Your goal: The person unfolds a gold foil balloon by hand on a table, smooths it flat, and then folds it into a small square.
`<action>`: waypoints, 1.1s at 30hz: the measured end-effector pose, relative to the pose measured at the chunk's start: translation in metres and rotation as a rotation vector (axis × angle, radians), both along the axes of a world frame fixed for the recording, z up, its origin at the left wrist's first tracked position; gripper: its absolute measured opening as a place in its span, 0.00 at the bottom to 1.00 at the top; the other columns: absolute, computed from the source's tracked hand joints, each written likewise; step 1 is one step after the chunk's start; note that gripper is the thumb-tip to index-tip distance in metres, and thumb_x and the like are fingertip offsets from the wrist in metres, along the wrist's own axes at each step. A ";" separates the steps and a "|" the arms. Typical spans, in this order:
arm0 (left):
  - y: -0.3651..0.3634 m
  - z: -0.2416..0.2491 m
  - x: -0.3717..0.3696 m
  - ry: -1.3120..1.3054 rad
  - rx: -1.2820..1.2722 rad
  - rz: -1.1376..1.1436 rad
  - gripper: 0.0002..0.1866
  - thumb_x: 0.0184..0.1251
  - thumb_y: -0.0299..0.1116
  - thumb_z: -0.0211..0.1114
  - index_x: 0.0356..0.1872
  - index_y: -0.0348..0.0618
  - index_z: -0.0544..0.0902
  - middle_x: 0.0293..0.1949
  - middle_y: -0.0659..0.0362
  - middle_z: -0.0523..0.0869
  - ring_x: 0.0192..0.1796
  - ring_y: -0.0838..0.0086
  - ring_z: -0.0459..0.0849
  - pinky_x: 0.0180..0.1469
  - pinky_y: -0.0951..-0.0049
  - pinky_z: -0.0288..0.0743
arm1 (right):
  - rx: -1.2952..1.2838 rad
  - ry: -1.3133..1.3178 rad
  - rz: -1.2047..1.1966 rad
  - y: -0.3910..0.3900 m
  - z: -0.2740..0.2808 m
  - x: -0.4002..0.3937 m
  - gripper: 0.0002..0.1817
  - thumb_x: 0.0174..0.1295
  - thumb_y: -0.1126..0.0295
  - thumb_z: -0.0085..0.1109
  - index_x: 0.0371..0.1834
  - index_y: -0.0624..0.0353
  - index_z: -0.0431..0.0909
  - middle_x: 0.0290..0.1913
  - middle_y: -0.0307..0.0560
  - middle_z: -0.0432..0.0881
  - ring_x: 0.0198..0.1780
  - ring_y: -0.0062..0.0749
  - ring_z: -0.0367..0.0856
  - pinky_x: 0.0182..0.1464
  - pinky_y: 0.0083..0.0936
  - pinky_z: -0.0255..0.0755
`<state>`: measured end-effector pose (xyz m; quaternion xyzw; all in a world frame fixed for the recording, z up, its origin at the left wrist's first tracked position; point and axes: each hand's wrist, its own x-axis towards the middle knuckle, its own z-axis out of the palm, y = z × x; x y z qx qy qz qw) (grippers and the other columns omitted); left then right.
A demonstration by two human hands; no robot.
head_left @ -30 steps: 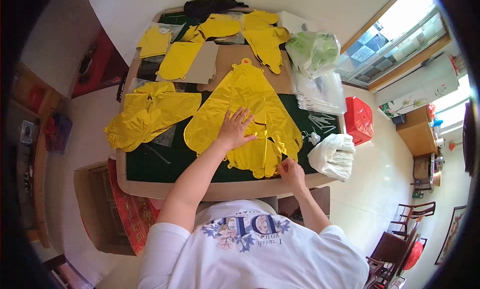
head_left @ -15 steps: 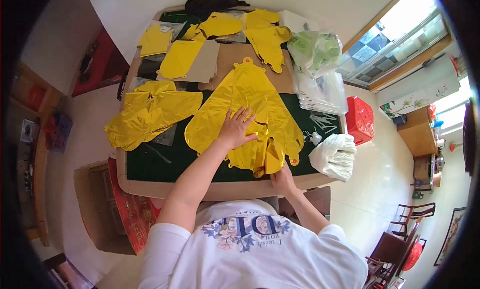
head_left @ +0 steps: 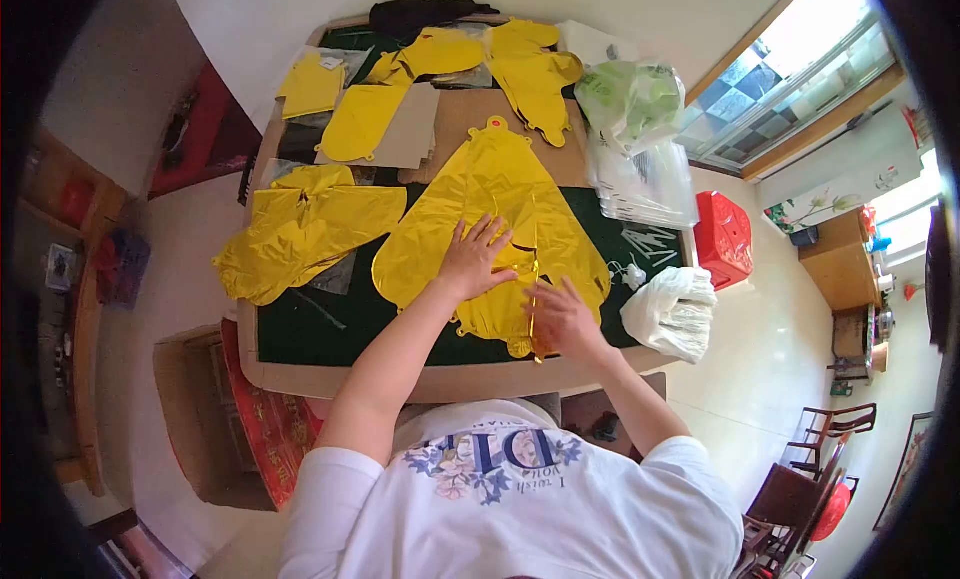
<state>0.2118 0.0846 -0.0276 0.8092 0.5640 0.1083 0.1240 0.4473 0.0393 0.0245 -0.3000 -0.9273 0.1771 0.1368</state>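
Crumpled shiny yellow foil pile [head_left: 310, 224], left of L fingers. L hand [head_left: 475, 264]: fingers spread flat on lg. fan-shaped shiny yellow foil sheet [head_left: 497, 191], which extends beyond & to either side of fingertips. R hand [head_left: 567, 321]: fingers loosely spread over sheet's near R part; blurred, contact unclear. Crumpled white plastic bundle [head_left: 668, 317], right of R fingers.

Glaring daylight enters by the overexposed window [head_left: 800, 64] beyond the right hand [head_left: 568, 324], itself slightly blurred; highlights streak the foil [head_left: 490, 194] around the left hand [head_left: 472, 264]; fisheye distortion curves outward into black corners.
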 end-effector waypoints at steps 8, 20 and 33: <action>0.001 -0.003 0.001 -0.052 0.012 0.014 0.40 0.61 0.63 0.59 0.70 0.52 0.65 0.74 0.56 0.59 0.77 0.63 0.51 0.75 0.49 0.42 | -0.038 -0.222 0.118 -0.011 -0.008 -0.008 0.31 0.59 0.69 0.58 0.69 0.42 0.66 0.73 0.46 0.61 0.75 0.40 0.57 0.74 0.52 0.47; 0.000 0.000 0.000 -0.014 0.013 0.001 0.42 0.59 0.63 0.60 0.70 0.52 0.64 0.74 0.56 0.59 0.77 0.63 0.51 0.75 0.49 0.42 | -0.133 -0.020 0.003 -0.021 -0.014 0.002 0.24 0.63 0.73 0.55 0.65 0.51 0.72 0.68 0.50 0.69 0.70 0.44 0.65 0.73 0.48 0.52; 0.000 -0.002 -0.001 0.006 0.008 -0.004 0.42 0.60 0.65 0.58 0.71 0.53 0.64 0.74 0.57 0.58 0.77 0.63 0.51 0.76 0.49 0.41 | -0.383 -0.072 -0.689 0.000 -0.020 0.021 0.12 0.59 0.64 0.63 0.33 0.62 0.74 0.34 0.51 0.79 0.37 0.45 0.80 0.39 0.31 0.73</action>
